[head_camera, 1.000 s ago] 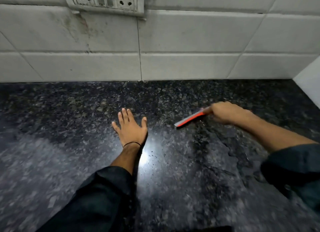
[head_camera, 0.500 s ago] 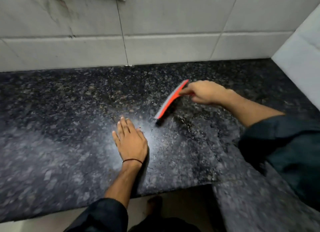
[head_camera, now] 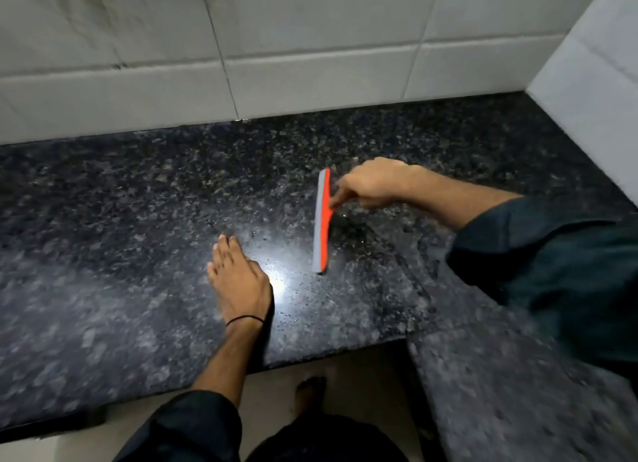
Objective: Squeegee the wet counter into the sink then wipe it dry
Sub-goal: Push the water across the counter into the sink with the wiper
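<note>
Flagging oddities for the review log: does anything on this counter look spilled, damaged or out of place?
Only the expected wet: a film and droplets on the granite counter around the squeegee, which the right hand holds. The left hand rests flat. The wall tile shows dark smudges. No sink in view.

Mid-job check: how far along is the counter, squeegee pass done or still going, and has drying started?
Still squeegeeing. The right hand holds the orange squeegee with its blade on the granite counter; droplets and a water film show around it. The left hand rests flat on the counter. No sink or cloth is in view, so pushing water off and wiping dry remain.
</note>
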